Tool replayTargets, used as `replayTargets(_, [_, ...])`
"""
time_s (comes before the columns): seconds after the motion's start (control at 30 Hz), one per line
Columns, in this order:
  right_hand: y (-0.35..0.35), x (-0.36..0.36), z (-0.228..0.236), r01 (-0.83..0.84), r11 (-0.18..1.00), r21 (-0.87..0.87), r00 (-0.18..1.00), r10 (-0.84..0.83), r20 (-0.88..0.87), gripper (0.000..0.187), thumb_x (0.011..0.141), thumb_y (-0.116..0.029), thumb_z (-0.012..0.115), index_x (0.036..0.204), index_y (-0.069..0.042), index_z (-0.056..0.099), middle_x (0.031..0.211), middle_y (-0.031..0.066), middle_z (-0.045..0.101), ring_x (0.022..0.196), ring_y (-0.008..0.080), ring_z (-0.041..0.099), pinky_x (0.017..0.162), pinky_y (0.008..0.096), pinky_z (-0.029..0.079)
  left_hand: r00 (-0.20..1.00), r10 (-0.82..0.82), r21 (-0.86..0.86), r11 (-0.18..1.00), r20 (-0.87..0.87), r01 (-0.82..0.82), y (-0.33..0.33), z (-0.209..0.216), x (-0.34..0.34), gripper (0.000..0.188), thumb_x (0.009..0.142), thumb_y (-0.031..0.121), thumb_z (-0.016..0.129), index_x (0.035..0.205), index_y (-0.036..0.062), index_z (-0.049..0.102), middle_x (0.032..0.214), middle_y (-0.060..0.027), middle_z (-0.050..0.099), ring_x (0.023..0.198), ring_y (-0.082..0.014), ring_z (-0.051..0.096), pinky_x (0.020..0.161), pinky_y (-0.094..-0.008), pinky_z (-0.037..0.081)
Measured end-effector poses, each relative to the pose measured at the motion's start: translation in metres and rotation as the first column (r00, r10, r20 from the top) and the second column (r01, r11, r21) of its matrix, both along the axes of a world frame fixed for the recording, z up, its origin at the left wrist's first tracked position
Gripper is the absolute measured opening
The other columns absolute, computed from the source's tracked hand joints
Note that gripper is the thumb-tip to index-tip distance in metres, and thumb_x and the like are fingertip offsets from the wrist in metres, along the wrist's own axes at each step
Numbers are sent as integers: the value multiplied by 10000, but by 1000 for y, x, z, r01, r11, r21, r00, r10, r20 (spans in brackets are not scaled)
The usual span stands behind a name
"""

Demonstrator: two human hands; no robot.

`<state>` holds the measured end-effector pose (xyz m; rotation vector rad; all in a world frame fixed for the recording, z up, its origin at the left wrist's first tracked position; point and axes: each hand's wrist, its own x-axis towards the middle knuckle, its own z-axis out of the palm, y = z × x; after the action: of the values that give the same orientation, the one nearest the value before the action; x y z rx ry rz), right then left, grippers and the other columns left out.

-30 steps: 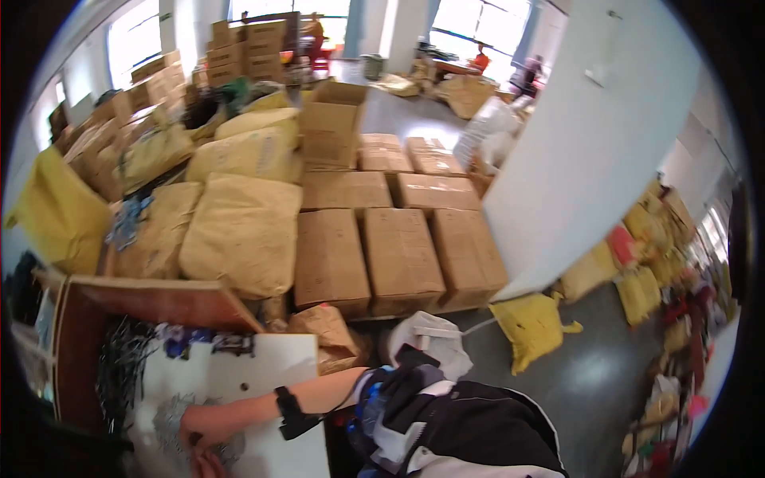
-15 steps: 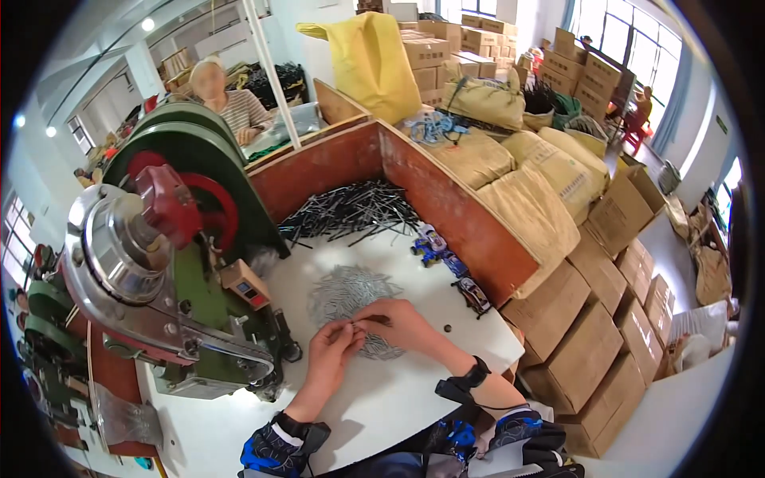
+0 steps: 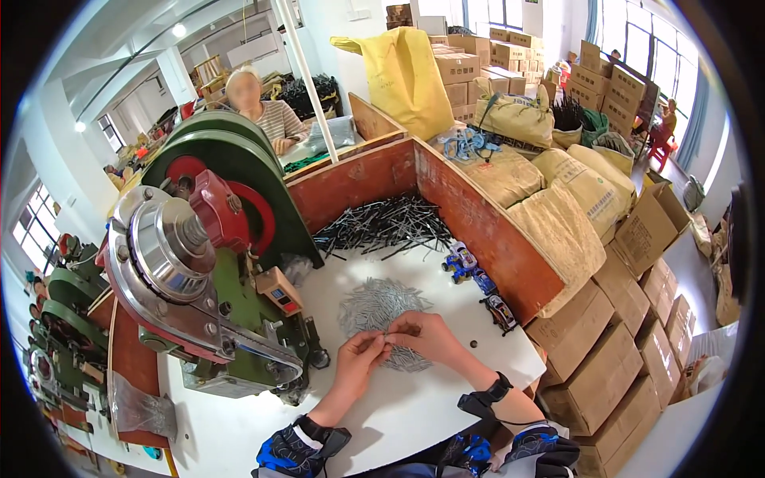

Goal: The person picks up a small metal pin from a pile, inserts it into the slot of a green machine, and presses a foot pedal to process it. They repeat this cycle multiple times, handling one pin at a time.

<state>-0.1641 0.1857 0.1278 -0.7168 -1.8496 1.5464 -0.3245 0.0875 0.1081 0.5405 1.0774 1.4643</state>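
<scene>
My left hand point(image 3: 360, 365) and my right hand point(image 3: 426, 336) meet over the near edge of a pile of thin silver metal pins point(image 3: 373, 304) on the white tabletop point(image 3: 398, 414). Thumb and fingers of both hands are pinched together, tip to tip. Whatever sits between the fingertips is too small to make out. Behind the pins lies a heap of black rods point(image 3: 390, 223). To the right are a blue toy car point(image 3: 462, 263) and a darker toy car point(image 3: 500, 314), against the wooden side board.
A green press machine point(image 3: 231, 319) with a red knob point(image 3: 219, 211) stands close on the left. Red-brown boards point(image 3: 486, 227) wall the table's back and right. Cartons point(image 3: 582, 334) and sacks point(image 3: 550, 219) are stacked beyond. A person point(image 3: 267, 111) sits across the table.
The whole view has swung, so the scene sits farther right and slightly lower. Both hands stay pinched together by the pins; the right hand's fingers look more arched.
</scene>
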Motion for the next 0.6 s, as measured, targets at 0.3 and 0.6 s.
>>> replayTargets(0.3, [-3,-1,8,4,995,98,987,-19,159,207,878,-191,681,922,7,634,776,58,664,677,95,592,622,256,485,999,-10,12,1000,-53,10,1,5,0,159,917,70,616,1071,30,614,955,-46,650,837,-128,625,777,-258,535])
replayTargets(0.6, [-23,-7,9,-65,943,326,981,1,194,287,928,-273,565,857,1,611,726,183,625,646,324,613,606,381,484,998,-2,-26,1000,-56,0,-27,16,8,192,946,107,582,1123,34,578,959,-37,640,868,-125,622,795,-259,523])
